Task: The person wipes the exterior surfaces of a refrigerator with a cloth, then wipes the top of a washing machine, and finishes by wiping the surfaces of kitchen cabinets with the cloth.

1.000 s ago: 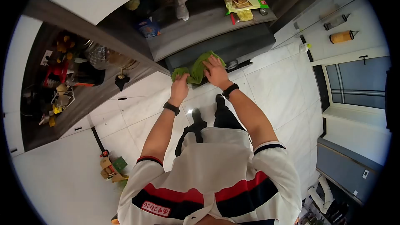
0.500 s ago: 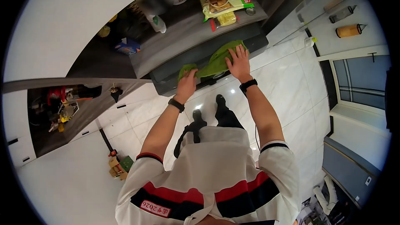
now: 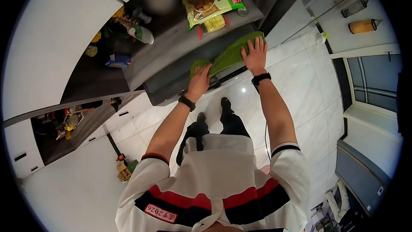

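Note:
A green cloth [image 3: 229, 56] lies spread lengthwise over a long dark grey drawer-like unit [image 3: 165, 83] under the shelf. My right hand [image 3: 256, 56] rests flat on the cloth's right end, fingers stretched out and slightly apart. At the cloth's left end is my left hand [image 3: 199, 82], its fingers laid over the fabric and the thumb near its lower edge. The fingers look extended rather than wrapped round the cloth. Part of the unit's top is hidden under the cloth.
On the shelf [image 3: 171, 45] above sit a green-and-white food packet [image 3: 210, 6], a small yellow packet [image 3: 214, 24], a can [image 3: 242, 11], a white bottle [image 3: 143, 35] and a blue box [image 3: 118, 61]. Glossy pale floor tiles [image 3: 296, 81] surround my feet.
My view has shifted slightly. Both hands and the cloth have slid to the right along the unit, and the cloth looks more stretched out. The fingers of my left hand lie straighter.

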Action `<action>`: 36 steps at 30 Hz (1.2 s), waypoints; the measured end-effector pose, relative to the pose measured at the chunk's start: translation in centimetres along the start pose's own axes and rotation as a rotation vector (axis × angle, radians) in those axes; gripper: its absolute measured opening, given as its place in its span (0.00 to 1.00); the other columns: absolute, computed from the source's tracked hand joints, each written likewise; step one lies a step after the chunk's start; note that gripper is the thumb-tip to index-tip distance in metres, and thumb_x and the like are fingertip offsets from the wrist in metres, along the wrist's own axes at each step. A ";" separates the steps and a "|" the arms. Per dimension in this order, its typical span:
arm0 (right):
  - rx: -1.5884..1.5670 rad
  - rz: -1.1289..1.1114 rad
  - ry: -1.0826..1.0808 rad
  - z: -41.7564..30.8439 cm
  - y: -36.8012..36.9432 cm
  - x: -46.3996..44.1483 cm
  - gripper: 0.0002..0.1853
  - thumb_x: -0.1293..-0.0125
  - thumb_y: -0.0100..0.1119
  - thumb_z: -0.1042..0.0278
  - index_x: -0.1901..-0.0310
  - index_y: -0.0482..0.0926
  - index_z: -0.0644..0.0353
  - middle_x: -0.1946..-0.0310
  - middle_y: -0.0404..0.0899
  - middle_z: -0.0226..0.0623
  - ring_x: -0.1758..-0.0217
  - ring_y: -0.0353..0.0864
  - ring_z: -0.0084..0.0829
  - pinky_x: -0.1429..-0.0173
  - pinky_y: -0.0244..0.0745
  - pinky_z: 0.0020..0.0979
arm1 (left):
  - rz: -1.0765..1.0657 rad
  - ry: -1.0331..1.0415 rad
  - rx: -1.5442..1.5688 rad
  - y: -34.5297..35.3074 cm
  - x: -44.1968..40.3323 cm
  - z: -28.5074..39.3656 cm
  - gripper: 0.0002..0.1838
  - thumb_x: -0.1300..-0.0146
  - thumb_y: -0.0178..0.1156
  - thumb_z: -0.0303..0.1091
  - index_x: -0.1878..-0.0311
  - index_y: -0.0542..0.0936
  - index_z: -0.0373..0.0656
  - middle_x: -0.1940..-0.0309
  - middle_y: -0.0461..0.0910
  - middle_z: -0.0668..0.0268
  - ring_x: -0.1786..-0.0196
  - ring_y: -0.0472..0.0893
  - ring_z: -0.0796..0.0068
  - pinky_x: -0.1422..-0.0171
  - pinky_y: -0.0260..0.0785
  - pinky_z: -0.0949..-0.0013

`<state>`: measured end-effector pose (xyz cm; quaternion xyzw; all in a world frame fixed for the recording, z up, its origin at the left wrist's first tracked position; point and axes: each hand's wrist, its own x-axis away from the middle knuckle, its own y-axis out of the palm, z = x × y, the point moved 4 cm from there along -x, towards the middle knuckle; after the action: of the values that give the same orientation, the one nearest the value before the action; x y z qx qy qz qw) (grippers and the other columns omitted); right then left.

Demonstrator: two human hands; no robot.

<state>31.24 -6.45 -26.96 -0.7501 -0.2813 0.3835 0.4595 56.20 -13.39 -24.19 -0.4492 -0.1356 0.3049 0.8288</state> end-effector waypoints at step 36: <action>-0.247 -0.169 -0.312 -35.1 4.5 17.5 0.25 0.37 0.51 0.66 0.38 0.71 0.63 0.37 0.69 0.43 0.26 0.56 0.41 0.22 0.41 0.45 | -0.012 -0.078 0.010 -11.9 19.5 -15.5 0.14 0.41 0.48 0.15 0.54 0.76 0.38 0.63 0.80 0.44 0.58 0.80 0.43 0.57 0.72 0.54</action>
<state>70.44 -11.44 -26.61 -0.7060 -0.4556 0.4179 0.3456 83.65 -16.29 -23.94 -0.4320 -0.1690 0.3180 0.8269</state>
